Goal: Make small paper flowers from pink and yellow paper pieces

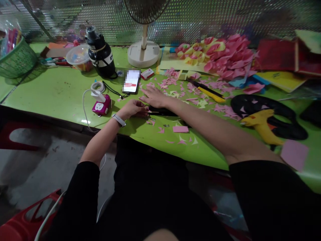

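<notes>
My left hand point(135, 108), with a white band at its wrist, is closed at the left end of a black stapler-like tool point(163, 112) lying on the green table point(65, 97). Its fingers pinch something small at that end, too hidden to name. Over the tool's left part lies my right hand point(155, 97), palm down, fingers stretched toward the phone point(131, 81). A small pink paper rectangle point(180, 129) rests in front of the tool, among pink paper scraps.
A black bottle point(101, 55) and a fan point(143, 55) stand at the back. Pink paper petals point(232, 57) are heaped back right. A yellow cutter point(212, 94) and a yellow glue gun point(263, 124) lie to the right. A purple power adapter point(102, 105) is at left.
</notes>
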A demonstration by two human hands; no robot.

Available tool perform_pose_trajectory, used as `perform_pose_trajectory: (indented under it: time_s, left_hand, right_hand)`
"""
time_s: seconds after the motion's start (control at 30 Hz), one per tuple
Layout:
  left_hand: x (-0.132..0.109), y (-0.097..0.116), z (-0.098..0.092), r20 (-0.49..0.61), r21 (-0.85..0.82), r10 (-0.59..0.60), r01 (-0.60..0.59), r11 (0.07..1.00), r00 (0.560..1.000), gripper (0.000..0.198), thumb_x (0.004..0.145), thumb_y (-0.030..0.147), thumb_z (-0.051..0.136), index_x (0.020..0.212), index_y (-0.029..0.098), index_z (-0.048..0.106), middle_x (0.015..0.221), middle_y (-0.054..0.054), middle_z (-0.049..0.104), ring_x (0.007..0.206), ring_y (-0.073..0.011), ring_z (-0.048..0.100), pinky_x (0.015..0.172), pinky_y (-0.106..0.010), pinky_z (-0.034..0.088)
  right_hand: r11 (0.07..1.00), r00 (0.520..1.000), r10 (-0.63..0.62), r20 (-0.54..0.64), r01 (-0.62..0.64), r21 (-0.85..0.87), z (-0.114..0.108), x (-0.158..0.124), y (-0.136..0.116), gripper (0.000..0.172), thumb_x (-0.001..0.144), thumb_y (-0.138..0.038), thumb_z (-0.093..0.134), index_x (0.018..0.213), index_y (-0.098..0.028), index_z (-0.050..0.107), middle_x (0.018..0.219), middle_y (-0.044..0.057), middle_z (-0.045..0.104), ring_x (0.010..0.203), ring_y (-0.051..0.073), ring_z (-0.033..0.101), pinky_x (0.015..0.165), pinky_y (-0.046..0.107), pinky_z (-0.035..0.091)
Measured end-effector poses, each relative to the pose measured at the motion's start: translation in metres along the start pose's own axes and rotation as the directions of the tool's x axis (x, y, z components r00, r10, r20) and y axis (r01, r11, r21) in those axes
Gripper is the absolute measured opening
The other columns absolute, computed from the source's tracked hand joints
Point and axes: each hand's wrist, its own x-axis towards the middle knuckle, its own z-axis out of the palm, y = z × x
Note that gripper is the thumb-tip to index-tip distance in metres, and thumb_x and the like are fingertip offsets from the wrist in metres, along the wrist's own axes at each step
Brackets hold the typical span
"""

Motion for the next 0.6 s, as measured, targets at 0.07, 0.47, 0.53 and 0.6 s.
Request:
perform_pose_trajectory:
  time_s: [0.07, 0.47, 0.53, 0.6]
  left_hand:
    - [-0.0002, 0.0001, 0.0003, 0.003, 0.011, -0.001, 0.001, 1.0, 1.0, 0.023, 0.076, 0.011, 0.08, 0.071, 0.01, 0.057, 0.068, -0.001, 0.068, 0.065, -0.0089, 0.069, 0.081, -0.031, 0.059]
    - [-0.005, 0.0053, 0.0039, -0.026, 0.025, -0.017, 0.018, 1.0, 1.0, 0.022, 0.079, 0.008, 0.076, 0.069, 0.011, 0.057, 0.066, -0.001, 0.066, 0.063, -0.0083, 0.066, 0.08, -0.031, 0.058]
    - [-0.0056, 0.0056, 0.0039, -0.025, 0.029, -0.014, 0.015, 0.999, 1.0, 0.022, 0.078, 0.009, 0.077, 0.069, 0.011, 0.058, 0.067, -0.001, 0.066, 0.063, -0.0081, 0.066, 0.081, -0.03, 0.058]
    - [-0.0056, 0.0055, 0.0035, -0.021, 0.031, -0.014, 0.015, 0.999, 1.0, 0.02, 0.079, 0.009, 0.076, 0.069, 0.011, 0.059, 0.068, -0.002, 0.067, 0.064, -0.008, 0.066, 0.083, -0.031, 0.058]
  right_hand:
    - [1.0, 1.0, 0.007, 0.007, -0.007, 0.0, -0.0018, -0.0022, -0.0029, 0.088, 0.091, -0.071, 0.024, 0.161, -0.019, 0.021, 0.169, 0.005, 0.014, 0.153, 0.041, 0.009, 0.123, 0.061, 0.008]
    - [1.0, 1.0, -0.013, 0.002, 0.013, -0.019, 0.0005, -0.0008, -0.0004, 0.088, 0.09, -0.073, 0.021, 0.161, -0.02, 0.023, 0.168, 0.005, 0.02, 0.153, 0.041, 0.013, 0.122, 0.064, 0.013]
    - [1.0, 1.0, -0.006, 0.007, 0.007, -0.023, 0.0007, -0.0006, -0.0004, 0.088, 0.09, -0.073, 0.021, 0.161, -0.02, 0.023, 0.168, 0.005, 0.02, 0.153, 0.041, 0.012, 0.122, 0.063, 0.013]
    - [1.0, 1.0, 0.007, 0.014, -0.006, -0.029, 0.0005, -0.0008, -0.0011, 0.087, 0.091, -0.072, 0.021, 0.161, -0.02, 0.022, 0.168, 0.004, 0.019, 0.153, 0.04, 0.012, 0.123, 0.061, 0.013]
